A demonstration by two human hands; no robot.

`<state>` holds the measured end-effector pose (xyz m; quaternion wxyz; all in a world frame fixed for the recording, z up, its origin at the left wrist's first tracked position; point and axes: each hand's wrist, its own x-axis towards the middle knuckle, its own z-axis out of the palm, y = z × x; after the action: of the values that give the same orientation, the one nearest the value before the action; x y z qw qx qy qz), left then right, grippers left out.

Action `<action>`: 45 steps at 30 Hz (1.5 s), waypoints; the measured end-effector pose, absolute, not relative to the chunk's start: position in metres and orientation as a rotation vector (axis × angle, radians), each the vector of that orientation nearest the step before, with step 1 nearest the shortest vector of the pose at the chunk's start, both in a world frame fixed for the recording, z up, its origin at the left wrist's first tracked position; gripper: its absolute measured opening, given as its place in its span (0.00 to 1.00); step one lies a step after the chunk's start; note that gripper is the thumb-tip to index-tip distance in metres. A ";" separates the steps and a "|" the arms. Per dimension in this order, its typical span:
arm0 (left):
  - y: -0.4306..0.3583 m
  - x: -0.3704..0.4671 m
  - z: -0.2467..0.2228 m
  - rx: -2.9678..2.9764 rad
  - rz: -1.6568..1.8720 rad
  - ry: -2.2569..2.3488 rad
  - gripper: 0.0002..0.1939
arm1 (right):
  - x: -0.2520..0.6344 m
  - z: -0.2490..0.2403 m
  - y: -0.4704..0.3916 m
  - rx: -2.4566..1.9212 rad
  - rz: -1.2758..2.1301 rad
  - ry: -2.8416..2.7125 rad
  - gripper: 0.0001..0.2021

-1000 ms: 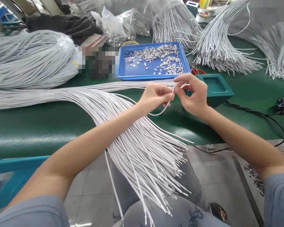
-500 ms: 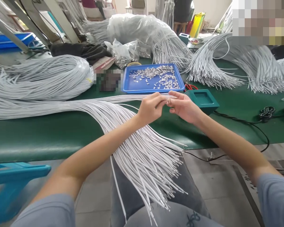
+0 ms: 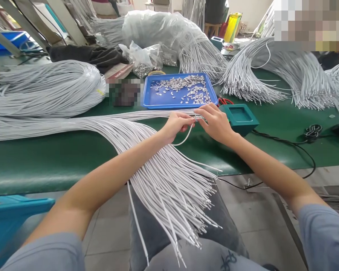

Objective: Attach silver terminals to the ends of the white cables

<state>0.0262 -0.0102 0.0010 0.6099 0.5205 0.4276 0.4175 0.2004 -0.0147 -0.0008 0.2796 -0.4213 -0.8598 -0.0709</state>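
My left hand (image 3: 176, 126) is closed in a pinch on a white cable (image 3: 184, 141), which hangs in a small loop below the fingers. Its tip lies between both hands; what is fitted there is too small to make out. Over that end my right hand (image 3: 218, 122) bends with thumb and fingertips closed on the cable. Beneath my left forearm a thick bundle of white cables (image 3: 164, 177) fans out across the table edge and over my lap. Just behind the hands stands a blue tray (image 3: 169, 102) with many small metal pieces (image 3: 186, 82). A green box (image 3: 241, 117) sits beside my right hand.
Coiled grey cables (image 3: 59, 88) lie at left, and more cable bundles (image 3: 248, 82) at back right. Clear bags (image 3: 144, 58) with metal parts and a plastic-wrapped bundle (image 3: 155, 32) stand behind the tray. A black cord (image 3: 288, 145) crosses the green table (image 3: 73, 162).
My right hand has turned over, from palm up to back of the hand up. A cable loop now shows below my left fingers. The whole view has shifted slightly.
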 end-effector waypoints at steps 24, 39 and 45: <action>-0.018 0.027 0.000 1.588 1.062 1.047 0.03 | 0.193 0.010 -0.025 -1.198 0.560 -1.916 0.08; 0.000 0.028 -0.016 1.576 0.961 1.047 0.16 | 0.207 0.024 -0.008 -1.702 -0.200 -2.591 0.12; 0.003 0.030 -0.019 1.498 0.914 1.067 0.15 | 0.208 0.031 -0.001 -1.881 -0.290 -2.822 0.17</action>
<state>0.0299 0.0025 -0.0187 0.5173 0.6243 0.4446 0.3808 0.2083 -0.0006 0.0306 -0.1309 -0.5479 -0.8219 -0.0844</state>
